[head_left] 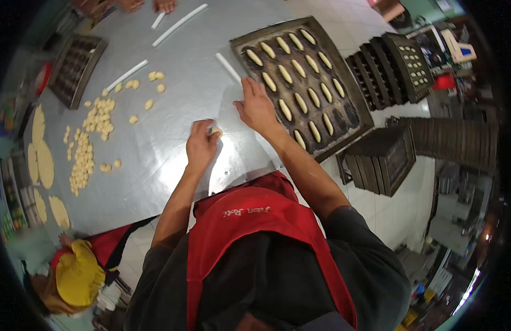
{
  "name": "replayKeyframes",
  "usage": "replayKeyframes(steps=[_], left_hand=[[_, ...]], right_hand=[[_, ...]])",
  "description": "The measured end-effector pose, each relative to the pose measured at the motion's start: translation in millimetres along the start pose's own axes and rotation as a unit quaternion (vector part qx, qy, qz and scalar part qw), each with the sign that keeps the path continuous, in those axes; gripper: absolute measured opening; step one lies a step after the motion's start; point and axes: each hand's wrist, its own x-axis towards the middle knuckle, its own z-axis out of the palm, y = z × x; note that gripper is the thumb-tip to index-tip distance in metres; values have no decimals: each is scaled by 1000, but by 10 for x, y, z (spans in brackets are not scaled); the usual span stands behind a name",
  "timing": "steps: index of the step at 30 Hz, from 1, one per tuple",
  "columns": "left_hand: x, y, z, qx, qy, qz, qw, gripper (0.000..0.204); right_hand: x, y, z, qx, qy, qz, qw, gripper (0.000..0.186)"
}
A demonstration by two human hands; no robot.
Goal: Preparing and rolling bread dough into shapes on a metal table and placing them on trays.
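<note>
On the metal table (181, 91), my left hand (201, 148) is closed round a small pale dough piece (215, 131), which shows between thumb and fingers. My right hand (257, 108) lies farther right, fingers stretched out and thumb apart. Its fingertips are at the near end of a white rolling pin (228, 67); whether they touch it I cannot tell. Just right of that hand is a dark baking tray (352, 113), with rows of slim dough rolls (298, 68) set in its hollows. To the left lie many small dough balls (81, 160), some heaped and some scattered.
Flattened dough sheets (44, 164) lie at the far left, near another dark tray (73, 69). Other white rods (181, 25) lie toward the far edge, by another person's hands (165, 5). Stacked trays (379, 160) stand at right. A person in yellow (79, 273) is at lower left.
</note>
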Motion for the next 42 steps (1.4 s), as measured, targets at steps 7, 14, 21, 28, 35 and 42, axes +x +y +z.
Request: replayKeyframes(steps=[7,14,21,28,35,42], left_hand=[[-444,-48,-164,241,-11,179,954,54],[-108,-253,-224,255,2,161,954,73],[342,-557,-267,332,36,116,935,79],[-787,-471,-161,259,-119,187,940,77],[-191,-282,11,153,47,175,972,44],[-848,-461,-139,255,-32,267,929,52]], right_hand=[[-591,21,285,-49,-86,-74,992,47],[-653,-108,216,3,-139,-115,984,31],[-270,-334,395,52,-138,-124,981,48],[-958,-150,163,83,-240,0,967,36],[-577,-378,396,-29,-169,-105,980,42],[-1161,-432,145,-70,-199,-196,958,47]])
